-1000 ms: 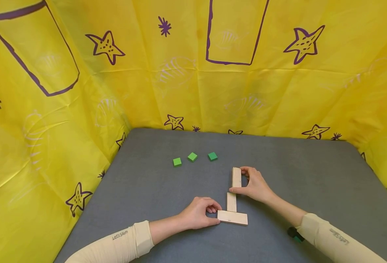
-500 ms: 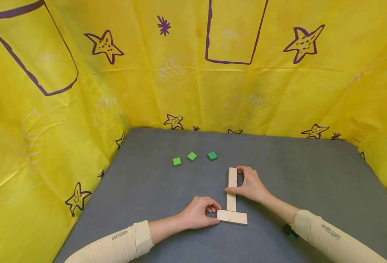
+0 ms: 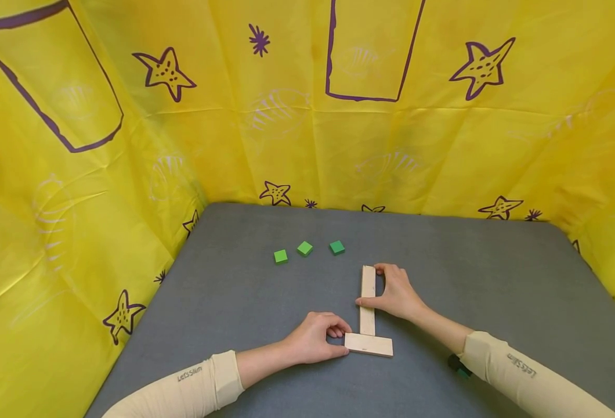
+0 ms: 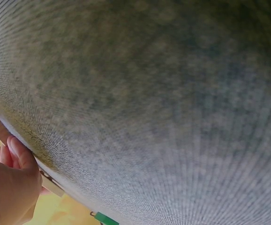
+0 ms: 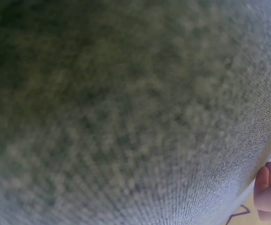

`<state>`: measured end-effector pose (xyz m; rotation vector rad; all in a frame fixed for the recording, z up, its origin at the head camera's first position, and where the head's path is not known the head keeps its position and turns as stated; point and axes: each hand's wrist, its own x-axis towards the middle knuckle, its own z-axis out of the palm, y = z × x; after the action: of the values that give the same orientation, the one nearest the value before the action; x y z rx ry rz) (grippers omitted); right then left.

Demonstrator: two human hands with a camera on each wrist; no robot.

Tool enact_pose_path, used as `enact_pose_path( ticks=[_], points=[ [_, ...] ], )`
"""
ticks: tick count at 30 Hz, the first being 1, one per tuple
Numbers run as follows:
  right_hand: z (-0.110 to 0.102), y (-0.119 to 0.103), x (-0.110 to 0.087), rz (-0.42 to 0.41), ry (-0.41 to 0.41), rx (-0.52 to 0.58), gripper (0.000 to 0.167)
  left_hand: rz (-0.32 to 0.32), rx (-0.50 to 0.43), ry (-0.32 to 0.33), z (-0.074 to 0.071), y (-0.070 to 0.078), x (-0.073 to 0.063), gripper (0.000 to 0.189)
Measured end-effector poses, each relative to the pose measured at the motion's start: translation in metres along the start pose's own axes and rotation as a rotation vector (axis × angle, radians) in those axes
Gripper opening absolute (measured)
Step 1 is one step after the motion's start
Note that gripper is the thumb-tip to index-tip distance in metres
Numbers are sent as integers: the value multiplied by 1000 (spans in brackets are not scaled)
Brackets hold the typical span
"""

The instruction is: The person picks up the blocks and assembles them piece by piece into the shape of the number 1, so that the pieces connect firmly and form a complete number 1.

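A pale wooden oblong far block [image 3: 368,281], gripped by its ends in the right hand [image 3: 397,293], lies well inside the grey tabletop's [image 3: 495,273] edges. It lines up with a matching middle block [image 3: 367,323], having shifted left since a second ago. The left hand [image 3: 315,338] pinches the crosswise block's [image 3: 368,344] left end.

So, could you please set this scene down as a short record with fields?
Left hand: pinches near block at its left end
Right hand: holds far block, thumb at its near end
Middle block: roughly in line with far block; near block lies crosswise
Tiles: two light green tiles, one dark green tile, beyond the hands
Surface: grey table
Backdrop: yellow cloth, purple drawings
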<state>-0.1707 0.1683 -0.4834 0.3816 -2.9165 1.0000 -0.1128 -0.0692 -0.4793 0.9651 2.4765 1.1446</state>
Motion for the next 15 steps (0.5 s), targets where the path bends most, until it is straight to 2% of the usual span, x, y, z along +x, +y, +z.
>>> enact_pose_path(
  ticks=[9,15],
  points=[
    [0,2,-1,-19,-11,-5,90,22,6,0,0,-1,-1,23],
    [-2,3,-2,-26,-15,8,85,12,-8,-5,-1,0,0,23]
  ],
)
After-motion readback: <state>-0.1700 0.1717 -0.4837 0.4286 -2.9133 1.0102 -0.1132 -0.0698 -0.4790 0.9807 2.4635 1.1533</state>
